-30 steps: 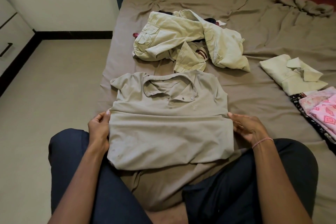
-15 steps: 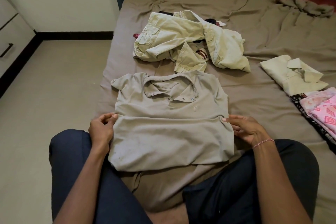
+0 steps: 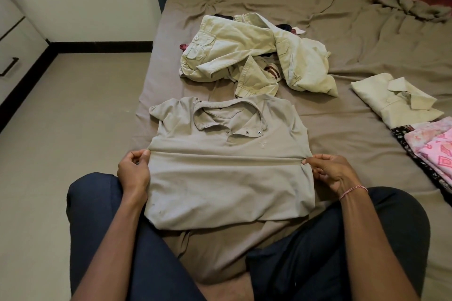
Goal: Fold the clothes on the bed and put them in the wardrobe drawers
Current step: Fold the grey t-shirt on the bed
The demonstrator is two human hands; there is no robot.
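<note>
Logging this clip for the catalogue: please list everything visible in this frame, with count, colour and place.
polo shirt: one, grey-beige, on the bedsheet before the person, hem folded up
unfolded clothes pile: one, pale khaki, beyond the polo shirt
folded shirt: one, cream, bedsheet's right side
patterned clothes: one stack, pink over black print, right edge
bedsheet: one, brown, under all the clothes
drawer front: one with black handle, white, far left
bracelet: one, pink, right wrist
legs: two, dark trousers, bottom
hands: left hand and right hand, each pinching a side edge of the polo shirt
</note>
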